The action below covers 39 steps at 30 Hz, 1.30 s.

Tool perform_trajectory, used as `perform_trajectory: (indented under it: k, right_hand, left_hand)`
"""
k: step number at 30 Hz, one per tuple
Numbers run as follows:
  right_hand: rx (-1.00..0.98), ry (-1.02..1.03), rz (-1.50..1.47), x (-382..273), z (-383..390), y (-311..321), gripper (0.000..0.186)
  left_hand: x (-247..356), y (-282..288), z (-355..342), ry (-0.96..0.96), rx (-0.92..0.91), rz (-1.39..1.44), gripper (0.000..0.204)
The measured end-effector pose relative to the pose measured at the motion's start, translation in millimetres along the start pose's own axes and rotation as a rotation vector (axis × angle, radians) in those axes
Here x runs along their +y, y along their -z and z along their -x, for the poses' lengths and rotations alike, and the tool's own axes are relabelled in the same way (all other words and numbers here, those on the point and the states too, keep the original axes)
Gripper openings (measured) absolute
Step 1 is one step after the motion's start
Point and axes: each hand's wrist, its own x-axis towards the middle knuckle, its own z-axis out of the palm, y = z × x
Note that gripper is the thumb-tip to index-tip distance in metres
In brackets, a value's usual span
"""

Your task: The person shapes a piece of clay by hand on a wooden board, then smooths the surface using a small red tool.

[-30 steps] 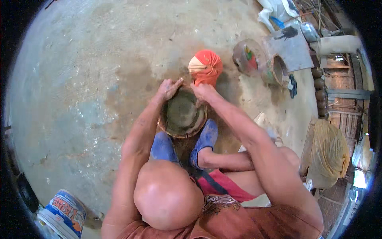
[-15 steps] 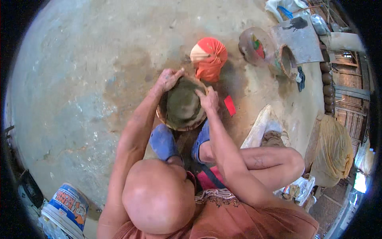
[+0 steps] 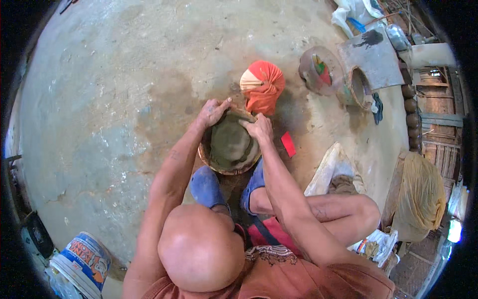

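A round, brown-rimmed bowl, its inside coated with wet grey-green clay, stands on the floor just beyond my feet. My left hand is closed on its far left rim, with the thumb and fingers pinched at the edge. At the far right rim, my right hand grips the wall between thumb and fingers; its thumb reaches inside against the clay, while the other fingers are mostly hidden on the outer side. Right behind the bowl sits a round bundle wrapped in orange and cream cloth.
A small red piece lies right of the bowl. My blue shoes flank its near side. Farther right are a white sack, a round pot and a tilted basin. A white-and-blue bucket stands at lower left.
The whole scene sits lower in the picture. Relative to the bowl, my right hand has slid slightly farther along the rim, toward the far side. My left hand keeps its place.
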Motion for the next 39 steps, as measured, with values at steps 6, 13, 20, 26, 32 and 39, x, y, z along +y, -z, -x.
perform_trajectory:
  k: [6,13,20,26,32,39]
  right_hand:
    - [0.074,0.033,0.095,-15.0,5.3,-0.3,0.075]
    - [-0.021,0.190,0.183,-55.0,5.4,13.2,0.060]
    - [0.064,0.261,0.239,-79.4,14.4,5.7,0.050]
    - [0.052,0.304,0.295,-74.4,-0.5,13.1,0.061]
    - [-0.043,0.541,0.364,-113.2,16.5,12.9,0.068]
    - [0.005,0.594,0.501,-111.8,9.5,-6.9,0.073]
  left_hand:
    - [-7.2,-6.0,-4.6,0.042,-0.042,-0.011,0.069]
    - [-25.8,1.0,-12.8,0.039,0.049,0.050,0.076]
    - [-58.6,4.8,-20.3,0.000,-0.019,0.102,0.082]
    - [-19.7,-6.6,-13.3,-0.171,-0.051,0.443,0.069]
    - [-29.2,7.3,-6.3,-0.143,-0.006,0.786,0.066]
    - [-31.1,4.2,-1.8,-0.142,0.071,0.810,0.068]
